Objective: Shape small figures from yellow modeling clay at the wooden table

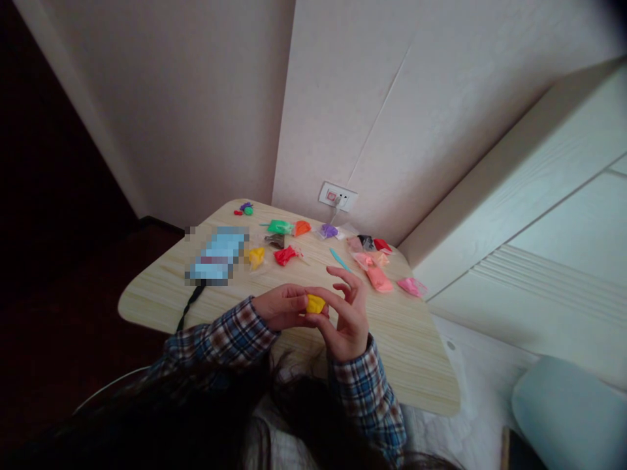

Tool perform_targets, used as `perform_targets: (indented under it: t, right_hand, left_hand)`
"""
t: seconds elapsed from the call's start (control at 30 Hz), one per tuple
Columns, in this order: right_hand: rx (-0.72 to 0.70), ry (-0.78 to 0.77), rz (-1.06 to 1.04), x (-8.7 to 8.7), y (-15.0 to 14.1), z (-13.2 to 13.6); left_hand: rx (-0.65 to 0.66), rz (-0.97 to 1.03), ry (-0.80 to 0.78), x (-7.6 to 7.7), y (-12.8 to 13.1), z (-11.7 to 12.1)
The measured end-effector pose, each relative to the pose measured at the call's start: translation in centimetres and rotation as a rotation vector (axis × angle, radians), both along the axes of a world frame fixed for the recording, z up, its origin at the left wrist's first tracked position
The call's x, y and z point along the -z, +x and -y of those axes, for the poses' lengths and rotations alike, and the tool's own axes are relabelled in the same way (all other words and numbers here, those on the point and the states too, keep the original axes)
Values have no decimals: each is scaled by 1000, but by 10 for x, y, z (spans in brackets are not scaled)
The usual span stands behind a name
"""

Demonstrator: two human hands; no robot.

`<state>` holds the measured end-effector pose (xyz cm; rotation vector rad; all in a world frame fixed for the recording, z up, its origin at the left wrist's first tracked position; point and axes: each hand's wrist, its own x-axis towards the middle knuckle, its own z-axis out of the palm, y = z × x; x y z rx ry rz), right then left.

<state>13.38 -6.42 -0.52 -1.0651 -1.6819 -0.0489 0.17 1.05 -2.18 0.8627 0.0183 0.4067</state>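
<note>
A small lump of yellow modelling clay (315,304) is held between my two hands, above the front part of the table. My left hand (281,305) pinches it from the left with thumb and fingers. From the right, the thumb and index finger of my right hand (349,316) close on the same lump, while its other fingers are raised and spread. Beyond my hands lie a red clay piece (285,255), a bag of yellow clay (256,258) and a light blue modelling tool (339,259).
The wooden table (406,352) stands against the wall. A blurred-out lit screen (219,254) with a black cable is on the left. Bags of green clay (279,226), purple clay (328,230) and salmon clay (379,279) lie farther back. Behind is a wall socket (337,196).
</note>
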Motion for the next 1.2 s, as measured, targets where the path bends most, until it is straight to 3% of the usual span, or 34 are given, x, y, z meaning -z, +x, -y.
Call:
perform_targets:
  t: [0.4,1.2]
  right_hand:
    - [-17,-10,-56,-4,-2,2]
    - [-54,-24,-70,-5,-3,3]
  left_hand:
    - [109,84,-52,-2,6,8]
    - [23,81,-42,-5,5,12]
